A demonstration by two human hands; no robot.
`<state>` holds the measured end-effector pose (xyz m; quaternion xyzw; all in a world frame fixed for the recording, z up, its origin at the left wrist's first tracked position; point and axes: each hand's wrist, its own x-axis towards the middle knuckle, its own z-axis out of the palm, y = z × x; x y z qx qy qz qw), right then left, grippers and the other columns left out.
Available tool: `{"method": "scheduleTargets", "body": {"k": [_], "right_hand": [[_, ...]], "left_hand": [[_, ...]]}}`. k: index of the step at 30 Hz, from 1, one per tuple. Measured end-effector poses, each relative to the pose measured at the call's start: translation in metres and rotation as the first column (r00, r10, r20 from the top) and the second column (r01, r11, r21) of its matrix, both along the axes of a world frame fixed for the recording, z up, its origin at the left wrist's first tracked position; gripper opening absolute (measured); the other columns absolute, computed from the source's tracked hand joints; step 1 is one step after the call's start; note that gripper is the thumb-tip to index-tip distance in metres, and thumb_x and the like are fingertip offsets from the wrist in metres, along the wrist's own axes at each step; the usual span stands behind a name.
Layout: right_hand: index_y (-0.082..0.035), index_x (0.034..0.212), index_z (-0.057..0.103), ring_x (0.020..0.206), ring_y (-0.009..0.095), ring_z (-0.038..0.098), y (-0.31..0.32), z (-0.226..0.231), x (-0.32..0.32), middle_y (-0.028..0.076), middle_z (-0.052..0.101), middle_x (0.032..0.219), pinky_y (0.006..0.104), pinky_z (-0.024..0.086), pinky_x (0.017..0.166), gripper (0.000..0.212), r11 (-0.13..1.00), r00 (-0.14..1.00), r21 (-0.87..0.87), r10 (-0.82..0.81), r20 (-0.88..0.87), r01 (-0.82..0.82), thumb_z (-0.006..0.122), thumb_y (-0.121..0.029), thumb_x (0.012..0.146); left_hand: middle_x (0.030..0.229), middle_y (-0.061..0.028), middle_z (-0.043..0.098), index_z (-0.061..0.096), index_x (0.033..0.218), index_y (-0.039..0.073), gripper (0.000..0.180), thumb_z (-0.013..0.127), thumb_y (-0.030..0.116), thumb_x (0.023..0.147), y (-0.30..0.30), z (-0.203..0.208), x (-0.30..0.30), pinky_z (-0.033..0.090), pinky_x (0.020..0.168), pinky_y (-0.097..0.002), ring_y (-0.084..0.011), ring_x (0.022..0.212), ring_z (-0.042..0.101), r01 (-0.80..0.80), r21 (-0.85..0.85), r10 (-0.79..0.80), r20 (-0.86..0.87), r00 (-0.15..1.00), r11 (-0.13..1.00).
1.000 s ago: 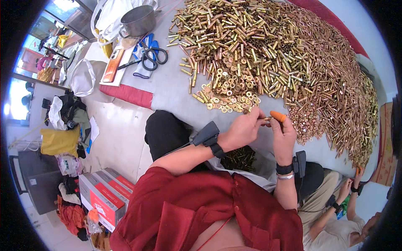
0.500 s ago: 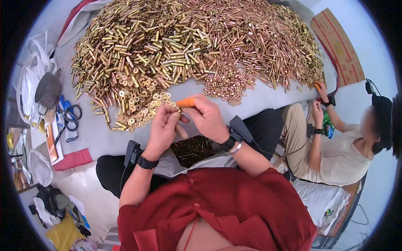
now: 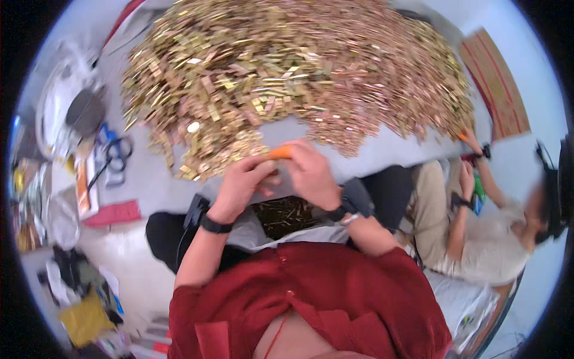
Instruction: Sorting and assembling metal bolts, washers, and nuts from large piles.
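My left hand and my right hand meet in front of the table's near edge, fingertips almost touching. An orange finger cover sits on my right index finger. The fingers of both hands are bent in a pinch; blur hides whatever small piece lies between them. Just beyond my left hand spreads a patch of gold-coloured washers. Farther right lies a patch of pinkish washers. Behind both rises a large heap of gold and copper-coloured metal tubes.
Below my hands, between my legs, is a dark container with metal pieces inside. Black-handled scissors and a dark metal pot are at the left. On the right a co-worker sits reaching to the heap, near a cardboard sheet.
The whole view has shifted and blurred, so the scene sits farther right and lower. My hands stay close together; the small metal piece seen at my fingertips before can no longer be made out.
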<state>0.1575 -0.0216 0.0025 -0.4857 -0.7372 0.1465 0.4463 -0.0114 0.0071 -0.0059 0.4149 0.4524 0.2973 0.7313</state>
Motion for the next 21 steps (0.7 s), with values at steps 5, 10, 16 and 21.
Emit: {"method": "scheduleTargets", "body": {"k": [5,10,16,21], "right_hand": [[-0.002,0.101,0.064,0.082,0.027,0.061,-0.011,0.013,0.013,0.014,0.062,0.089,0.0326,0.048,0.073,0.020,0.973,0.992,-0.211,-0.105,-0.063,0.090,0.061,0.000,0.081],[0.000,0.098,0.064,0.082,0.024,0.060,-0.012,0.002,0.011,0.013,0.062,0.090,0.0305,0.047,0.074,0.017,0.967,0.991,-0.245,-0.095,-0.095,0.069,0.060,0.003,0.081],[0.002,0.096,0.063,0.081,0.022,0.059,-0.013,0.007,0.010,0.012,0.061,0.090,0.0288,0.046,0.074,0.014,0.981,0.996,-0.195,-0.042,-0.077,0.026,0.060,0.004,0.082],[0.002,0.096,0.062,0.080,0.019,0.058,-0.018,0.007,0.009,0.010,0.061,0.089,0.0267,0.046,0.073,0.012,0.922,0.985,-0.376,-0.139,-0.103,0.090,0.060,0.002,0.084]], "left_hand": [[0.088,-0.0085,0.067,0.063,0.106,-0.004,0.024,0.063,0.013,0.088,0.005,-0.012,0.010,0.055,0.056,-0.0237,-0.0139,0.066,0.066,0.112,0.107,-0.116,0.031,0.993,0.988],[0.083,-0.0057,0.064,0.061,0.099,0.000,0.016,0.062,0.011,0.089,0.000,-0.011,0.008,0.054,0.050,-0.0236,-0.0133,0.062,0.066,0.102,0.094,-0.108,0.066,0.992,0.990],[0.079,-0.0031,0.062,0.059,0.092,0.001,0.011,0.063,0.011,0.088,0.003,-0.009,0.004,0.053,0.047,-0.0235,-0.0113,0.057,0.064,0.171,-0.013,-0.166,0.168,0.972,0.985],[0.077,-0.0024,0.061,0.058,0.091,0.002,0.010,0.063,0.010,0.088,-0.004,-0.011,0.010,0.052,0.047,-0.0228,-0.0105,0.056,0.063,0.096,0.178,-0.099,0.007,0.995,0.979]]}}
